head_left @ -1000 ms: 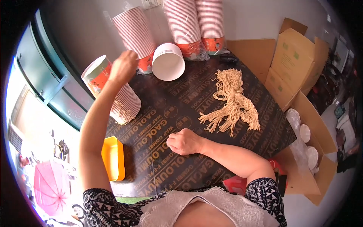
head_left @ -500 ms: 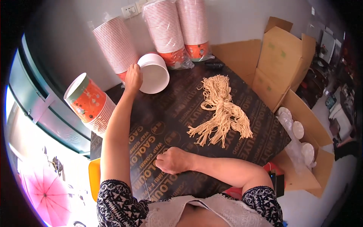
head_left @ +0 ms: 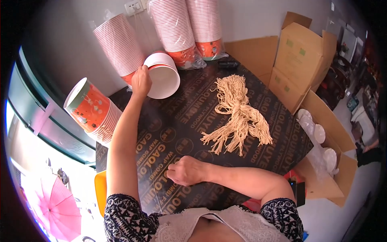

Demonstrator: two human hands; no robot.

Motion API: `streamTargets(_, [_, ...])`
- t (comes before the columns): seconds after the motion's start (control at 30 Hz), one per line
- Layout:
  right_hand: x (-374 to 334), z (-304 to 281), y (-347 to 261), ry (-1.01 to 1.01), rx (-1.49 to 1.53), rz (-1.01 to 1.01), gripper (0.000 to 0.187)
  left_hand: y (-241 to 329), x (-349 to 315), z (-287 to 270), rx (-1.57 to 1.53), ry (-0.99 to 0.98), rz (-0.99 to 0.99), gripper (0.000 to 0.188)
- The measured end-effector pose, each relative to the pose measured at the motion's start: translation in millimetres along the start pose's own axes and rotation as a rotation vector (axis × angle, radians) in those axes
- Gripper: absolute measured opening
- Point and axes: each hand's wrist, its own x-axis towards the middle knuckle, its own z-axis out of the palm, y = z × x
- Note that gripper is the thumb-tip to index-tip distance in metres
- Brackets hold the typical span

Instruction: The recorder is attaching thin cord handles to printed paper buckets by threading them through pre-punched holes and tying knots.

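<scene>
At the far side of the table, my left hand is closed on the rim of a white-lined paper tub, which lies on its side with its open mouth toward me. Behind it are more nested paper tubs, with an orange band showing in the gap. My right hand rests as a fist on the near part of the black table; whatever its fingers may hold is hidden. A bundle of cream cotton strings, gathered at its middle, lies right of centre.
Tall bagged stacks of paper tubs stand along the wall. Another stack of orange tubs is at the table's left edge, strings around its lower part. Cardboard boxes stand at the right. A small black object lies at the back.
The front tub has pulled slightly away from the nested ones, and an orange band now shows between them. My left hand keeps its grip; my right fist has barely moved.
</scene>
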Motion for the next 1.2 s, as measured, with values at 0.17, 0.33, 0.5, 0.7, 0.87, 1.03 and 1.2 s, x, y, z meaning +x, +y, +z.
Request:
streamTargets(0.17, [-0.1, 0.6, 2.1, 0.026, -0.011, -0.007, 0.014, 7.4, -2.4, -14.6, 0.035, -0.098, -0.066, 0.008])
streamTargets(0.33, [-1.3, 1.2, 3.9, 0.027, -0.026, -0.023, 0.013, 8.6, -1.1, -27.9, -0.01, -0.236, -0.104, 0.019])
streamTargets(0.5, [-3.1, 0.5, 5.6, 0.029, -0.089, -0.055, 0.014, 18.6, 8.0, -48.7, -0.057, -0.332, -0.22, 0.023])
streamTargets(0.7, [-1.4, -1.5, 7.2, 0.085, -0.056, -0.078, 0.013, 29.0, 14.6, -90.4, -0.154, -0.335, -0.346, 0.027])
streamTargets(0.87, [2.5, -6.0, 1.0, 0.118, -0.102, -0.146, 0.017, 28.8, 9.6, -144.6, -0.338, -0.403, -0.339, 0.025])
streamTargets(1.03, [3.6, -14.5, -6.4, 0.151, -0.157, -0.2, 0.018, 15.1, -7.9, -185.7, -0.494, -0.568, -0.357, 0.021])
streamTargets(1.2, [-0.4, -16.1, 4.0, 0.114, -0.186, -0.204, 0.018, 14.6, -30.5, -227.0, -0.461, -0.726, -0.351, 0.02])
